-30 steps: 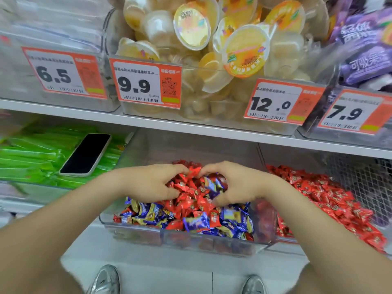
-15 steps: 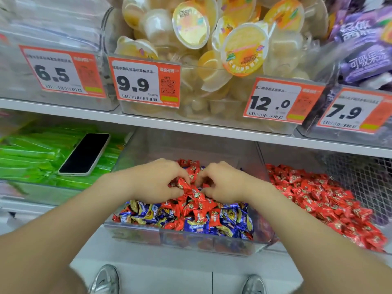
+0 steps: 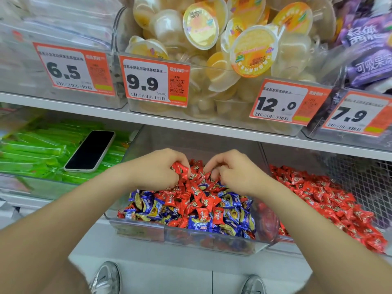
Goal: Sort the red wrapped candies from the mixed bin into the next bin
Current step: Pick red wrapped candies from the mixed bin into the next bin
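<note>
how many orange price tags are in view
4, along the top row, left to right: 6.5 tag, 9.9 tag, 12.0 tag, 7.9 tag. More may lie off-frame.

left hand (image 3: 157, 169) 1 | right hand (image 3: 232, 174) 1 | price tags (image 3: 152, 81) 4 | phone (image 3: 90, 150) 1 | shoes (image 3: 106, 276) 2 | red candies (image 3: 318, 194) uncountable

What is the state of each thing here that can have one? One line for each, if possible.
left hand: curled, grips red candies.
right hand: fingers curled into the pile; a hold cannot be told.
mixed bin: full, red and blue candies together.
next bin: holds red ones only.
phone: screen dark, lying on green packets.
jelly cups: sealed.
</note>
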A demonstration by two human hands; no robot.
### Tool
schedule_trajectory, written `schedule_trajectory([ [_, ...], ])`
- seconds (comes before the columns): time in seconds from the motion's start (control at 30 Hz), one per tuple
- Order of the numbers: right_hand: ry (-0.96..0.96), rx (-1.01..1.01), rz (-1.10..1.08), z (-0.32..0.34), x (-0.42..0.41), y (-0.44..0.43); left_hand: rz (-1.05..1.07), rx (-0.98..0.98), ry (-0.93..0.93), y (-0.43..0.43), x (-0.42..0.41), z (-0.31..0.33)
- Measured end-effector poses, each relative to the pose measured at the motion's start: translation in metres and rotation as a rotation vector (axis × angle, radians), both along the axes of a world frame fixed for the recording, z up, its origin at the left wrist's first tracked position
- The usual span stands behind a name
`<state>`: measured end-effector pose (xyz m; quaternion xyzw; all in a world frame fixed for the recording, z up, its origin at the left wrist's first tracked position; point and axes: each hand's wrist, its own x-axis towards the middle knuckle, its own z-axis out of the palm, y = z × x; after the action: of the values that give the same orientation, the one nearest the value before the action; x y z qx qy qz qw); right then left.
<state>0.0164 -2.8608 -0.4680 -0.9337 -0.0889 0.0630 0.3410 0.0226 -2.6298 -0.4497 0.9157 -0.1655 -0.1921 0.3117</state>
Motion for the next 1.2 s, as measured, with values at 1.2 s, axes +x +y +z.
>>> schedule_trajectory([
  [1.2,0.050,-0.434,0.444,-0.047,0.004,0.031,-0.226,0.398,-0.127,0.016,0.011,-0.033],
])
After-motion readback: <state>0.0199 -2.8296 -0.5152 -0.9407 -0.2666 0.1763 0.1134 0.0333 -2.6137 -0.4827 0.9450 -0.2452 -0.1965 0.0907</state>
